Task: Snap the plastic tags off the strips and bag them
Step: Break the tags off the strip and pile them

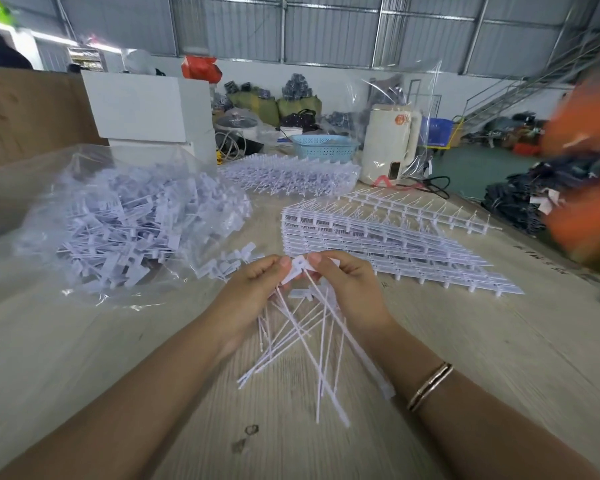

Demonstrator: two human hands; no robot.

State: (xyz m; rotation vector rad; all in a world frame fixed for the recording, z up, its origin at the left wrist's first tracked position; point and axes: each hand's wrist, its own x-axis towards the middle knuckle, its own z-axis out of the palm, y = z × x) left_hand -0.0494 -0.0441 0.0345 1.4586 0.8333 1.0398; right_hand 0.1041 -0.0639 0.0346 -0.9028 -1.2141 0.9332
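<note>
Your left hand (257, 284) and right hand (343, 282) both pinch one tag (297, 270) between fingertips, its stems fanning below the grip.

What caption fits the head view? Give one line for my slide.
Both hands, left hand and right hand, pinch a white tag above loose strips, beside the clear bag of tags.

White tags (118, 223), pale wood-grain table (499, 341), light-blue lattice basket (323, 147), gold bangle (430, 386).
</note>
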